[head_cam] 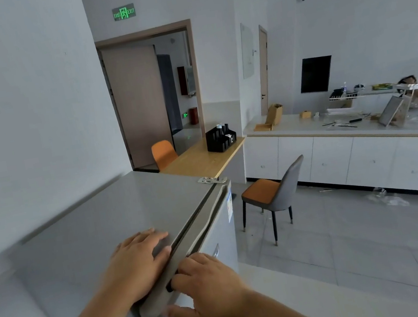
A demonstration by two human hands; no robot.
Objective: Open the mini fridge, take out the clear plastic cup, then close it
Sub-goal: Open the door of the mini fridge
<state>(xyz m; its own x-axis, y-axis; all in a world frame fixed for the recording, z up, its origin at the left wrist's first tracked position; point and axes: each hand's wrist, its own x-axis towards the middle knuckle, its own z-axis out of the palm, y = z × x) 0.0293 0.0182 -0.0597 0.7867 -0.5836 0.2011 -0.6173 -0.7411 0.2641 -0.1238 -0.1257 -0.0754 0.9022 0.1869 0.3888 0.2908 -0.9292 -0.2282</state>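
Room: white-walled office kitchen, pale grey tiled floor (356, 250), open doorway with brown wooden door (138, 103), green exit sign (124, 12) above it.
Fridge: grey matte metal mini fridge (107, 219), flat smooth top, against the left wall; silver hinge bracket (212, 180) at the far top corner.
Door: mini fridge door (217, 240), pale grey front, sticker near its top edge; dark seam along the top, looks shut or barely cracked, can't tell which.
Left hand: left hand (139, 261) palm-down flat on the fridge top beside the door seam, forearm running in from bottom left; fingers (157, 236) extended, close together, gripping nothing.
Right hand: right hand (208, 294) at the near top corner of the door, wrist bent, forearm from bottom right; its fingers curled over the door's top edge, thumb below against the front, clamped on the door.
Cup: clear plastic cup not visible; fridge interior hidden.
Background: light wooden tabletop (202, 159) with black plastic organiser (219, 137); grey chair with orange seat (272, 197) on the floor; long white counter (335, 128) with clutter, white cabinet fronts below.
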